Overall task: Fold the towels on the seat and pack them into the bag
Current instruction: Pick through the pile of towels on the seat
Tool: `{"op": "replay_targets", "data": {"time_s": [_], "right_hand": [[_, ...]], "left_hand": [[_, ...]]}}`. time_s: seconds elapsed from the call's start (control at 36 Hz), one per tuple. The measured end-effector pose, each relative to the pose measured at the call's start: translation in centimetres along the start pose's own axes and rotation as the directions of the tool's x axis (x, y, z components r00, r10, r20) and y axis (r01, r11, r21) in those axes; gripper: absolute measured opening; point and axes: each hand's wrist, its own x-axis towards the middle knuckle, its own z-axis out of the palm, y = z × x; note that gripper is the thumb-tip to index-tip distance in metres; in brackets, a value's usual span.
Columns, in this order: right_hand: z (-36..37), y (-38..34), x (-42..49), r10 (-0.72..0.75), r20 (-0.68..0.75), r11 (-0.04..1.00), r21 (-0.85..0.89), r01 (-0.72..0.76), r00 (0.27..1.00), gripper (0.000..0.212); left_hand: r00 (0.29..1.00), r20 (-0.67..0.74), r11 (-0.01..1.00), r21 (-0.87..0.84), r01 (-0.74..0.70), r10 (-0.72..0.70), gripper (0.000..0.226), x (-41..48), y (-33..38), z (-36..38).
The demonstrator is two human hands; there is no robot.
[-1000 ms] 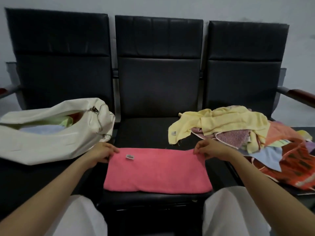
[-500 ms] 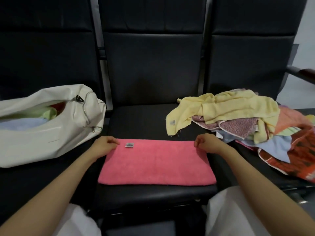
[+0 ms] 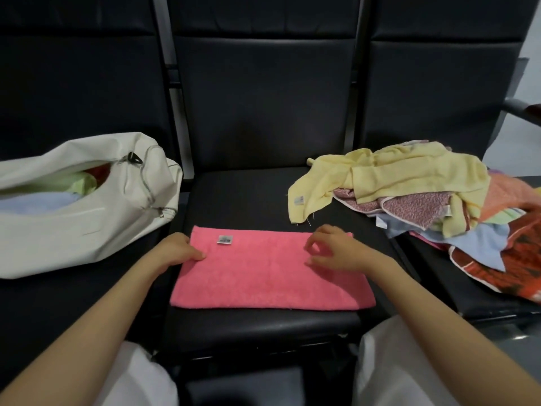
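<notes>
Lying on the middle seat [image 3: 248, 197]: a pink towel [image 3: 263, 276] was folded into a flat, wide rectangle, its long edges running left to right, with a small grey tag [image 3: 225, 239] near its far left corner.
Left hand [image 3: 175, 249]: it rested at the towel's left edge, the grip closed on that edge, fingers curled and a fingertip on top of the cloth.
Right hand [image 3: 339, 250]: it sat over the far right part of the towel, the grip loose and half wide, fingers curled with a gap between thumb and forefinger. The thumb tip touched the cloth.
Bag [image 3: 73, 230]: white, it lay on its side on the left seat, just beside the towel's left end. Its mouth was open, and light blue, green and red cloth showed inside.
Pile of towels [image 3: 433, 212]: unfolded, it was heaped on the right seat and spilled onto the middle one. A pale yellow towel [image 3: 395, 177] lay on top, with speckled pink, light blue, orange and red ones beneath.
Seats: three black padded seats stood in a row with tall backs.
Knees [image 3: 389, 370]: clad in white, they showed at the bottom, on either side of the middle seat.
</notes>
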Motion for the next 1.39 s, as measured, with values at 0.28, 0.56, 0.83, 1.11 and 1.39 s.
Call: {"op": "replay_targets", "data": {"time_s": [0.28,0.56,0.83,1.11,1.39], "right_hand": [[2.2,-3.0,2.1,0.047,0.209,0.972,-0.236,0.004,0.977,0.076],[2.5,-2.8,4.0,0.009,0.137,0.988,-0.155,0.012,0.991,0.074],[-2.3,-0.8,3.1,0.116,-0.183,0.958,0.279,-0.061,0.976,0.029],[-3.1,0.1,2.6,0.423,0.037,0.663,0.669,-0.336,0.906,0.026],[-2.1,-0.1,2.8,0.425,-0.179,0.905,0.086,-0.416,0.887,0.059]], "left_hand": [[0.957,-0.213,0.959,-0.162,-0.233,0.197,0.039,0.4,-1.0,-2.3],[0.915,-0.076,0.815,-0.43,-0.388,0.396,0.044,-2.3,2.8,-4.5],[0.84,0.111,0.799,-0.397,-0.452,0.53,0.052,-4.3,15.3,1.0],[0.832,0.329,0.834,-0.49,-0.255,0.447,0.061,-3.2,17.9,10.3],[0.873,-0.034,0.872,-0.023,-0.488,0.487,0.032,-2.2,14.0,8.0]]}}
